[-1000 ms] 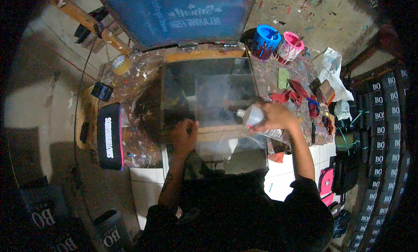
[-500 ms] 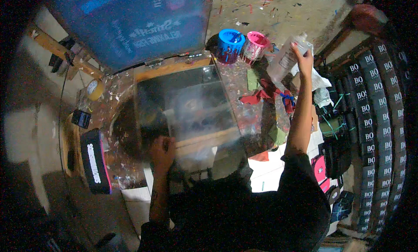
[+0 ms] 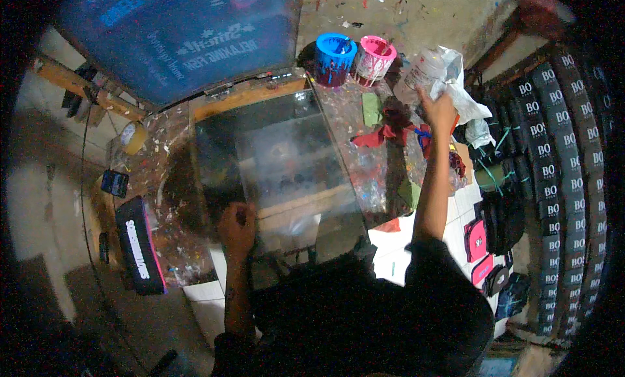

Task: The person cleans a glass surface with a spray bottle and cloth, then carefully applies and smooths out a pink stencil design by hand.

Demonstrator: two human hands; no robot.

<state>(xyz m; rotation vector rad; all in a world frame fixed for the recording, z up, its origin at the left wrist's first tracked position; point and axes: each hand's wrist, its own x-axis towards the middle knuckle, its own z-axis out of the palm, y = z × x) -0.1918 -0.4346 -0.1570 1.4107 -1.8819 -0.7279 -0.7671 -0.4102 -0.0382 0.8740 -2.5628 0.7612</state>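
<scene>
A glossy glass pane [image 3: 286,214] lies on the worktable before me, with a paler rectangle and reflections on it. Above its near left part is my left hand [image 3: 237,228], fingers curled in; whatever they hold, if anything, is hidden. Out at the far right, my right hand [image 3: 437,110] reaches beside a clear plastic bottle [image 3: 422,69] and a crumpled white cloth or bag [image 3: 463,98]. Its fingers are mostly hidden, and an orange-red edge [image 3: 455,124] shows by the palm. Nearby lie a red rag [image 3: 381,136] and a green cloth piece [image 3: 372,110].
Blue [image 3: 335,59] and pink [image 3: 375,59] paint tubs stand at the back. A blue screen frame [image 3: 208,45] tilts up behind the pane. At left are a tape roll [image 3: 133,137], a phone-like dark device [image 3: 114,183] and a black printed strip [image 3: 140,247]. Stacked dark printed pieces [image 3: 553,181] line the right.
My right hand has let go of the clear bottle, which stands by the white cloth, and has moved lower and nearer. The haze over the pane has thinned. The left hand stays nearly put.
</scene>
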